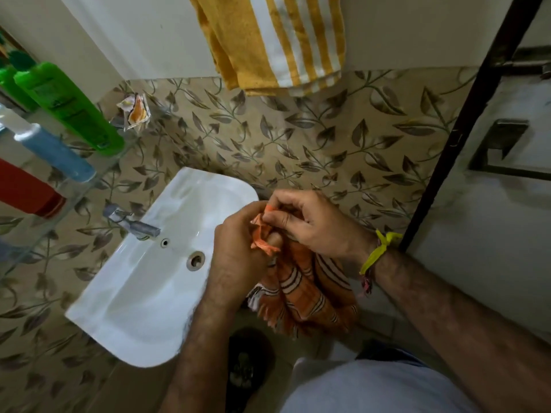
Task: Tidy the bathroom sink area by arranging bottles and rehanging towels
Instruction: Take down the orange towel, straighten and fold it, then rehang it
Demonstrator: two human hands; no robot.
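Hanging yellow towel (268, 43) above sink (143, 293)

The white sink (143, 293) basin lies open, only its tap (134, 225) jutting in from the wall side. Left, the glass shelf (89, 180) (crowded with bottles (68, 105)) blocks reach. The yellow striped towel (268, 43) hangs above; a dark door frame (465, 120) bounds the right.

A glass shelf (74, 189) is fixed to the leaf-patterned tiled wall at the left, above the white sink (143, 293). On it stand a green bottle (68, 105), a blue bottle with a white cap (50, 150) beside it, and a red bottle (26, 192) nearest the camera. At the shelf's far end, just past the green bottle, lies a torn orange and white wrapper (135, 110).
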